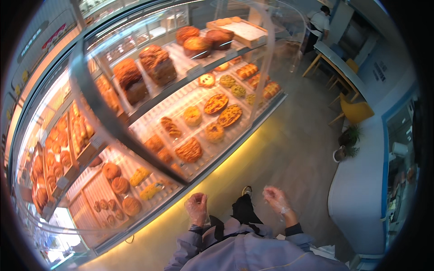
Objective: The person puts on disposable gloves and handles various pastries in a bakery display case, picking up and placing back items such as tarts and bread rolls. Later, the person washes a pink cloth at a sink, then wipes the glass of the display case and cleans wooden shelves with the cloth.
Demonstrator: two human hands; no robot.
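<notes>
Both my hands wear clear plastic gloves and are held in front of my body above the floor. My left hand (197, 206) is near the lower edge of a glass bakery case (217, 154), its fingers curled; I see nothing in it. My right hand (276, 200) is held farther right, fingers bent, with no object visible in it. Inside the case, long oval breads (230, 115), a round shredded-top bread (189, 150) and yellow topped rolls (151, 190) lie on white ridged trays. Large loaves (158, 64) stand on the upper shelf.
At the right is a white curved counter (356, 193) with potted plants (351, 135). Beyond it stand a yellow chair (356, 109) and a long table (335, 61). A person (318, 25) in a white top is at the far end. A dark curved frame bar (125, 135) crosses the case.
</notes>
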